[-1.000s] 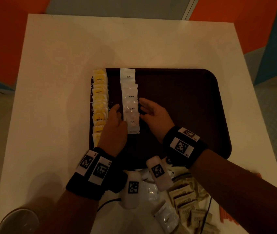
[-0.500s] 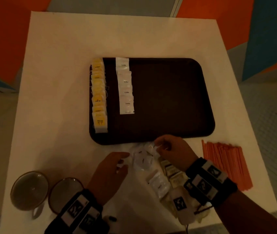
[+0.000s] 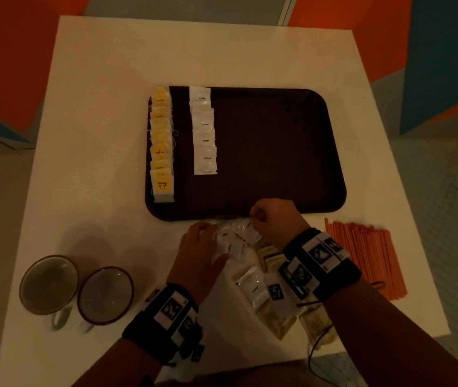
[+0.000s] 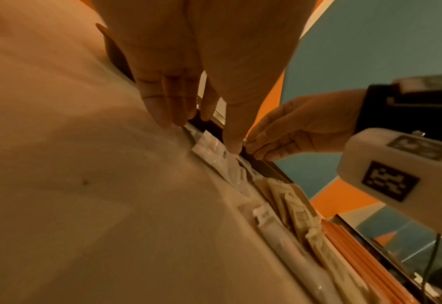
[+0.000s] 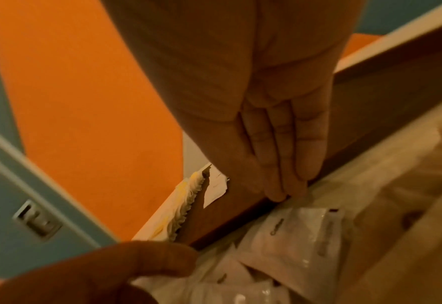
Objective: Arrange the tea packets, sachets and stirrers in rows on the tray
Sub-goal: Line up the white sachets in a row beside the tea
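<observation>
A dark brown tray (image 3: 278,149) holds a row of yellow tea packets (image 3: 161,143) along its left edge. Beside it lies a row of white coffee sachets (image 3: 204,132). In front of the tray's near edge is a loose pile of white sachets (image 3: 230,244). My left hand (image 3: 198,241) rests on this pile with fairly straight fingers (image 4: 162,107), the thumb pressing one sachet (image 4: 214,152). My right hand (image 3: 258,219) is at the tray's near rim and pinches the corner of a tilted white sachet (image 3: 247,229) from the pile. Orange stirrers (image 3: 364,258) lie on the table at the right.
Two cups (image 3: 49,283) (image 3: 106,294) stand at the near left of the white table (image 3: 96,135). Beige sachets (image 3: 271,255) lie under my right wrist, near the table's front edge. The tray's right part is bare.
Both hands have drawn back from the coffee row on the tray to the loose pile in front of it. The left hand now lies on the pile.
</observation>
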`<action>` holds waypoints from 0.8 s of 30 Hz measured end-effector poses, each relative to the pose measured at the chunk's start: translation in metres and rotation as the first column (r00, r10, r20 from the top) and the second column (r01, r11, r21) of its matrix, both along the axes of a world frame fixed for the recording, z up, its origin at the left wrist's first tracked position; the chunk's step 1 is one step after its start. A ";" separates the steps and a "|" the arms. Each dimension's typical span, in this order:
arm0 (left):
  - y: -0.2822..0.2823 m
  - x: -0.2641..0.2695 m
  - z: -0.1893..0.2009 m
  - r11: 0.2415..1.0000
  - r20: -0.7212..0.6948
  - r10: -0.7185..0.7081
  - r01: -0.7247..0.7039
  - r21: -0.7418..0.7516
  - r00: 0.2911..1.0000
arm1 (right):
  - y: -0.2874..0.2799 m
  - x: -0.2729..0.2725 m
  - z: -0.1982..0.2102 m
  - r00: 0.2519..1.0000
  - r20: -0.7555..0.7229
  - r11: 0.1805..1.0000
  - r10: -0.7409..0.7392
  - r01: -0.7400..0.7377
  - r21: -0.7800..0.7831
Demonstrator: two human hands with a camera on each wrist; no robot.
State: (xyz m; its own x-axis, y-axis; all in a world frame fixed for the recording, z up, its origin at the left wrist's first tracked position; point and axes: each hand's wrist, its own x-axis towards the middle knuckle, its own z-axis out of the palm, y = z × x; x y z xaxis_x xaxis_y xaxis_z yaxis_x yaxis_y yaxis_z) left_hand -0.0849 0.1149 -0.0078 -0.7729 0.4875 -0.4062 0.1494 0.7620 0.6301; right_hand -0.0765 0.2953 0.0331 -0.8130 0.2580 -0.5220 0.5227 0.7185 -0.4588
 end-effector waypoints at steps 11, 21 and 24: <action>0.008 -0.005 -0.003 0.989 -0.059 -0.087 0.079 -0.127 0.994 | -0.031 0.015 -0.030 0.956 0.053 0.950 0.290 -0.294 0.106; -0.017 -0.016 0.005 0.986 0.196 0.132 -0.149 0.076 0.972 | -0.020 0.005 -0.024 0.969 -0.064 0.964 0.240 -0.245 -0.107; -0.032 -0.017 0.013 0.965 0.194 0.173 -0.206 0.163 0.965 | -0.018 0.006 -0.001 0.982 -0.187 0.971 0.022 -0.066 -0.229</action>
